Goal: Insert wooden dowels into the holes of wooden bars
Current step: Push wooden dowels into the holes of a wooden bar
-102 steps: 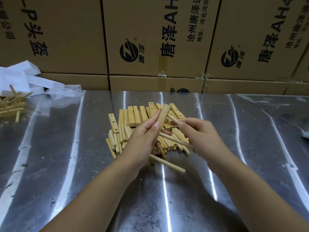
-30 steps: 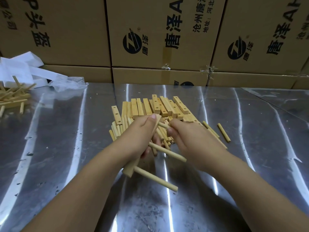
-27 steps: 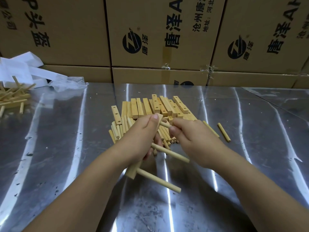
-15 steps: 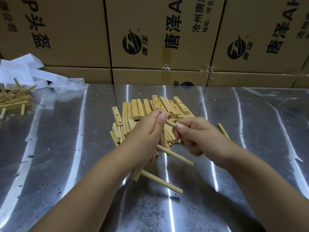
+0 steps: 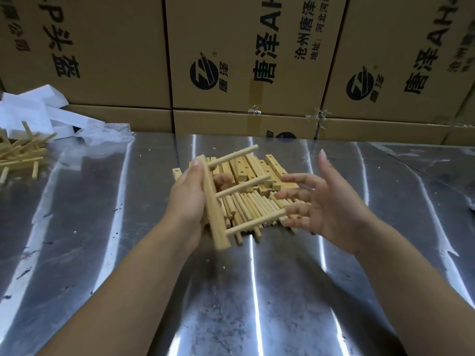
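Observation:
My left hand (image 5: 189, 201) grips a wooden bar (image 5: 214, 211) held almost upright above the steel table. Three dowels stick out of the bar to the right: a top dowel (image 5: 235, 155), a middle dowel (image 5: 244, 186) and a bottom dowel (image 5: 257, 223). My right hand (image 5: 326, 209) is spread with straight fingers just right of the dowel tips; it is blurred and holds nothing. Behind the hands lies a pile of drilled bars (image 5: 254, 170) and loose dowels (image 5: 246, 209).
Cardboard boxes (image 5: 244, 60) form a wall along the back of the steel table (image 5: 257, 291). At the far left lie a heap of assembled wooden pieces (image 5: 18, 155), white foam blocks (image 5: 33, 109) and crumpled clear plastic (image 5: 102, 134).
The third dowel now sits in the bar's top hole. My right hand has let go of it and spread. My left hand has raised the bar more upright.

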